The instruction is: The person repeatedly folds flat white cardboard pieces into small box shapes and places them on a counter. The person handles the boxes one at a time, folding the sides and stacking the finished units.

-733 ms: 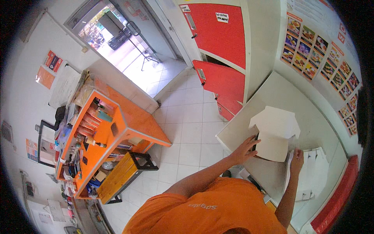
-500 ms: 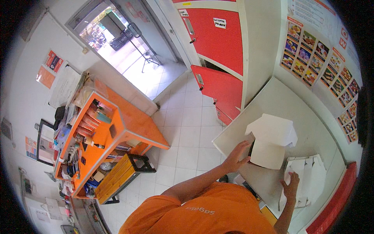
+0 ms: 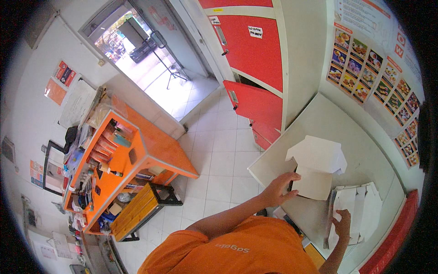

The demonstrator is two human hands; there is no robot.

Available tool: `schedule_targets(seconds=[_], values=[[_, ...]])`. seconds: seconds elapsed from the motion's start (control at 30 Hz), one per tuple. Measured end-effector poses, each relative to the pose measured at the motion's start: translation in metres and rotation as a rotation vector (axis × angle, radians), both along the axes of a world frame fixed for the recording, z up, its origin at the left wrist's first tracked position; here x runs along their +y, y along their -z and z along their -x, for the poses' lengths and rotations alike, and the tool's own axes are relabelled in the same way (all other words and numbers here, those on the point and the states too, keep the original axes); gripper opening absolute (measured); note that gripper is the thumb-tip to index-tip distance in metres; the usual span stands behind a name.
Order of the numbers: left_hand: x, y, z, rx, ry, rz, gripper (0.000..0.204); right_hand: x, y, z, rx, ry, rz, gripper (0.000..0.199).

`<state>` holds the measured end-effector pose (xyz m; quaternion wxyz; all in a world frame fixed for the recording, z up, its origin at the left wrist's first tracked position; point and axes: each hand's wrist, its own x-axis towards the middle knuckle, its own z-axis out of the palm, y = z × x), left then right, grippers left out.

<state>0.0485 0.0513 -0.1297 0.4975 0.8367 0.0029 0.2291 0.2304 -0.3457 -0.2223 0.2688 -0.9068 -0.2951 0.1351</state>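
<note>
On the grey table lies a white and cream cardboard box [image 3: 315, 178] with its lid flap spread out toward the far side. At its left edge is my left hand [image 3: 283, 188], thumb and fingers apart, the fingertips close to or touching the side. To the right, a stack of flat white cardboard boxes [image 3: 365, 210] lies near the table's right edge. Over the left part of this stack rests my right hand [image 3: 341, 224], fingers bent with a gap to the thumb. Whether it touches the top sheet I cannot tell.
The grey table [image 3: 319, 114] meets a wall with food-picture posters [image 3: 353, 66]. Red lockers [image 3: 251, 50] stand beyond it, one door [image 3: 255, 105] ajar. Left are an orange desk [image 3: 159, 146] loaded with items and a wooden bench [image 3: 137, 210]. A red edge [image 3: 394, 237] borders the right.
My left hand has shifted slightly down and right along the box's side. My right hand has moved a little toward me, its fingers more bent. The box and stack look much the same.
</note>
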Motion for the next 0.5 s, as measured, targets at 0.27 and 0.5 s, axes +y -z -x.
schedule_targets(seconds=[0.27,0.5], values=[[0.003,-0.005,0.019,0.088,0.079,0.115,0.037,-0.021,-0.009,-0.032,-0.117,0.171,0.37,0.021],[0.01,-0.01,0.022,0.06,0.077,0.143,0.032,0.015,-0.097,-0.012,0.204,0.471,-0.189,0.024]])
